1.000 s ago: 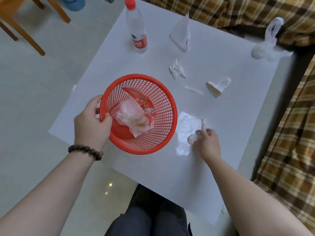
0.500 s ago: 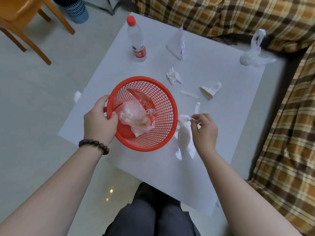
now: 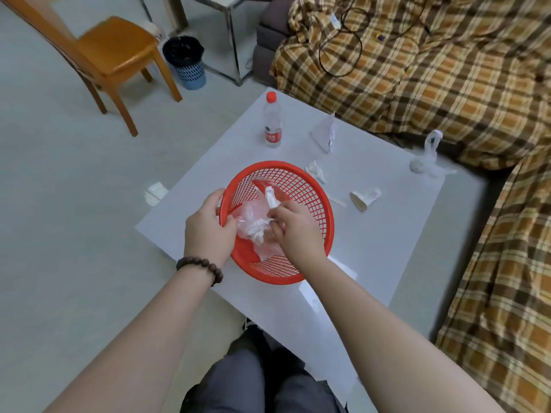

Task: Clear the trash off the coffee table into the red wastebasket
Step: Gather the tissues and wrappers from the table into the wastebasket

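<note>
The red mesh wastebasket (image 3: 310,186) stands on the white coffee table (image 3: 387,234). My left hand (image 3: 208,231) grips its left rim. Over the basket's mouth, my right hand (image 3: 295,231) pinches white crumpled tissue (image 3: 269,198), which lies on clear plastic wrap (image 3: 250,213) inside. On the table lie a crumpled tissue (image 3: 315,170), a squashed paper cup (image 3: 364,198), a thin stick (image 3: 337,201), a white plastic bag (image 3: 426,162), a folded white packet (image 3: 324,133) and a water bottle (image 3: 272,122) with a red cap.
A plaid-covered sofa (image 3: 432,70) wraps the table's far and right sides. On the floor to the left lies a white scrap (image 3: 156,192). A wooden chair (image 3: 110,55) and a blue bin (image 3: 186,62) stand farther back. My knees (image 3: 259,383) are below the table's near edge.
My right hand lifted the white tissue from the table beside the basket and carried it left over the basket's mouth. My left hand stayed on the rim. The view tilted up.
</note>
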{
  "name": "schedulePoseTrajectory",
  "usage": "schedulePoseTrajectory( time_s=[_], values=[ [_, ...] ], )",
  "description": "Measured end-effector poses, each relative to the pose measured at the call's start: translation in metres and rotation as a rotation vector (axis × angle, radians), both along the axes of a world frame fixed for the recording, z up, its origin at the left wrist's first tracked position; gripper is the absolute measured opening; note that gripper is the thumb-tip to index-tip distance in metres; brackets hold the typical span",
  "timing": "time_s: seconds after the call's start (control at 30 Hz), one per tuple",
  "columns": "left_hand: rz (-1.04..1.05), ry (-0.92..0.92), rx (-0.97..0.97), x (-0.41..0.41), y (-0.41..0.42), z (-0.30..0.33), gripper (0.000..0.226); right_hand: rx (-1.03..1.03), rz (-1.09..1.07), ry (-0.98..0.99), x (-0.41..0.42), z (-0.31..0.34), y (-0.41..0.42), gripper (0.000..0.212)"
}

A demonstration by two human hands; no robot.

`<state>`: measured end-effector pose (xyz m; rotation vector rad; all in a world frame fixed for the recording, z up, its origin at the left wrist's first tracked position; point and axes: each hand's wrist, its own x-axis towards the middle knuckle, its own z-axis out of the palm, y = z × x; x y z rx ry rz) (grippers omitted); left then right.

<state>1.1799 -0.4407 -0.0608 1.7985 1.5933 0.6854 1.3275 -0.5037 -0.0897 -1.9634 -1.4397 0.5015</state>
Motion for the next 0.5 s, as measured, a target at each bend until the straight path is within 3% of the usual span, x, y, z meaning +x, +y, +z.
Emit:
schedulePoseTrajectory(
  time_s=[0.13, 0.23, 0.33, 0.4, 0.5],
  values=[
    [0.077, -0.032, 0.01, -0.027, -0.022, 0.012, 0.045, -0.051, 0.098, -0.053, -0.006, 0.006, -0.018, 0.043],
    [0.095, -0.027, 0.009, -0.048, -0.037, 0.018, 0.043, 0.008, -0.048, -0.056, -0.002, 0.01, -0.042, 0.058],
    [0.094, -0.017, 0.023, -0.066, -0.055, 0.021, 0.041, -0.16, -0.187, 0.02, 0.001, 0.005, -0.073, 0.074],
    [0.095, -0.016, 0.027, -0.075, -0.071, 0.022, 0.04, -0.247, -0.197, 0.131, -0.005, 0.001, -0.094, 0.071],
    [0.086, -0.024, 0.026, -0.086, -0.101, 0.021, 0.041, -0.217, -0.2, 0.268, -0.023, 0.0, -0.129, 0.048]
  ],
)
